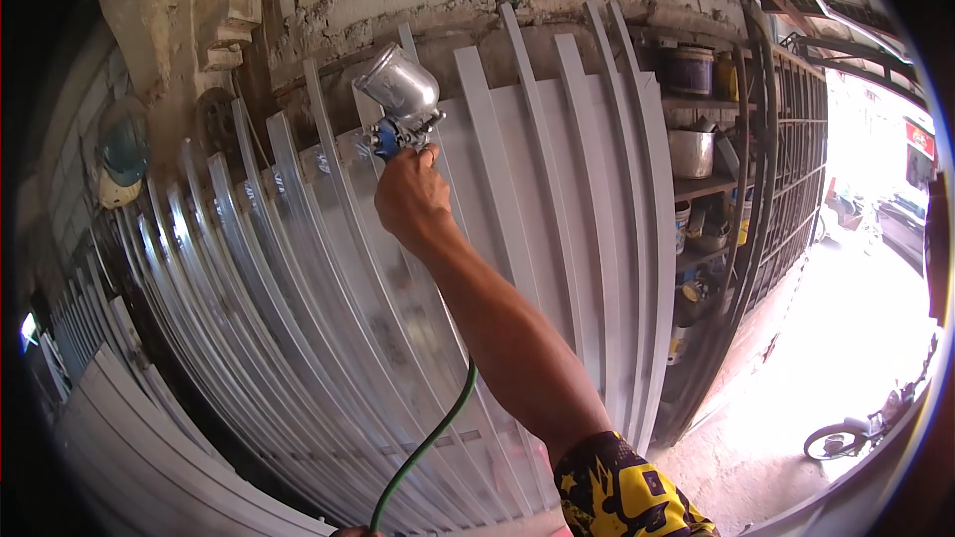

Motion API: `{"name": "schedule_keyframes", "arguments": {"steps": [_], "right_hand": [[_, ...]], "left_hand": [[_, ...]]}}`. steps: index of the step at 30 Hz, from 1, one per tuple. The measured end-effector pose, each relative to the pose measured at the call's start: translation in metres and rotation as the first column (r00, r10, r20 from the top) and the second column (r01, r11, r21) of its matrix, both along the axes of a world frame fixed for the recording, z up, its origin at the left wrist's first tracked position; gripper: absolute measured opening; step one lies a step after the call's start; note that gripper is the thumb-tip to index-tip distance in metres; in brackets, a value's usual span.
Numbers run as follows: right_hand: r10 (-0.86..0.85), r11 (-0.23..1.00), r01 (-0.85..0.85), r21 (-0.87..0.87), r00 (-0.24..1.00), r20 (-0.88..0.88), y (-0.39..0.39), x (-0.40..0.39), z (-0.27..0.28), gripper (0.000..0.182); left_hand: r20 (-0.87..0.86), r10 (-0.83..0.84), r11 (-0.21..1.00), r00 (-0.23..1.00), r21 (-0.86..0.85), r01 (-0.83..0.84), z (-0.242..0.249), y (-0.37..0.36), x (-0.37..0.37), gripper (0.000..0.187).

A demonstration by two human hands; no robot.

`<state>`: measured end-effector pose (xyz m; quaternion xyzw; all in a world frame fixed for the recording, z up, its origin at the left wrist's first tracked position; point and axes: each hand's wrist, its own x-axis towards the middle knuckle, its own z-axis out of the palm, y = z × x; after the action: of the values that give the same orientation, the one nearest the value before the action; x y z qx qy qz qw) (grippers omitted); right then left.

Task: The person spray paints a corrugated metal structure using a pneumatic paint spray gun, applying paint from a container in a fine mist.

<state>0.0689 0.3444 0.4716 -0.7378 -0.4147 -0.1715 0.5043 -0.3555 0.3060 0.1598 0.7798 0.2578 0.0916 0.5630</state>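
Note:
My right hand (414, 197) is closed around the handle of a spray gun (396, 131), the arm stretched out and up. A silver metal cup (400, 83) sits tilted on top of the gun. Its nozzle faces the left part of a row of upright, silver-grey metal strips (497, 179) leaning against the wall. From below my arm, a green hose (428, 443) curves down to the bottom edge. Only a sliver of my left hand (352, 532) shows there, closed at the hose; most of its fingers are out of view.
Right of the strips, a shelf (708, 184) holds pots, buckets and cans. Long grey panels (149, 438) lie at lower left. A helmet (123, 151) hangs on the left wall. Beyond the metal grille (796, 164), a motorcycle (846, 438) stands on the bright ground outside.

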Motion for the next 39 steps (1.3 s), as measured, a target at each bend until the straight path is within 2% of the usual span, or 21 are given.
{"name": "schedule_keyframes", "arguments": {"steps": [3, 6, 7, 9, 12, 15, 25, 31, 34, 37, 39], "right_hand": [[-0.011, 0.996, 0.009, -0.087, 1.000, -0.026, -0.007, 0.000, -0.020, 0.045], [-0.029, 0.997, 0.024, -0.070, 0.998, -0.064, -0.011, -0.001, -0.045, 0.043], [-0.026, 0.993, 0.016, -0.117, 0.996, -0.090, -0.014, -0.001, -0.052, 0.045], [-0.025, 0.978, -0.005, -0.207, 0.989, -0.142, -0.022, -0.004, -0.066, 0.047], [-0.025, 0.969, -0.013, -0.246, 0.988, -0.149, -0.025, 0.000, -0.099, 0.046], [-0.061, 0.984, 0.043, -0.171, 0.993, -0.105, -0.016, 0.008, -0.141, 0.041], [-0.119, 0.950, 0.043, -0.309, 0.965, -0.233, -0.025, 0.005, -0.237, 0.039], [-0.136, 0.927, 0.011, -0.374, 0.941, -0.308, -0.039, -0.004, -0.292, 0.038], [-0.156, 0.914, 0.009, -0.405, 0.930, -0.331, -0.047, -0.012, -0.314, 0.039], [-0.135, 0.896, -0.046, -0.442, 0.920, -0.369, -0.057, -0.018, -0.334, 0.041], [-0.129, 0.890, -0.073, -0.450, 0.906, -0.403, -0.063, -0.025, -0.351, 0.045]], "left_hand": [[-0.050, 0.010, 0.998, 0.999, 0.065, -0.007, -0.008, 0.004, -0.006, 0.039], [-0.085, 0.013, 1.000, 0.996, -0.005, -0.013, -0.017, 0.007, -0.011, 0.038], [-0.103, 0.014, 1.000, 0.995, -0.007, -0.015, -0.019, 0.009, -0.012, 0.038], [-0.150, 0.017, 0.999, 0.989, 0.040, -0.011, -0.031, 0.014, -0.017, 0.038], [-0.246, 0.028, 0.997, 0.969, 0.083, -0.008, -0.035, 0.014, -0.020, 0.039], [-0.283, 0.003, 0.994, 0.959, 0.105, 0.028, -0.050, 0.022, -0.027, 0.038], [-0.327, -0.006, 1.000, 0.945, 0.015, 0.012, -0.080, 0.028, -0.039, 0.043], [-0.347, -0.024, 1.000, 0.937, -0.007, 0.023, -0.103, 0.036, -0.052, 0.040], [-0.458, -0.051, 0.982, 0.888, -0.183, -0.038, -0.132, 0.055, -0.066, 0.037], [-0.503, -0.040, 0.980, 0.863, -0.189, -0.065, -0.139, 0.056, -0.069, 0.035], [-0.423, -0.066, 0.993, 0.904, -0.112, 0.020, -0.143, 0.052, -0.073, 0.037]]}}
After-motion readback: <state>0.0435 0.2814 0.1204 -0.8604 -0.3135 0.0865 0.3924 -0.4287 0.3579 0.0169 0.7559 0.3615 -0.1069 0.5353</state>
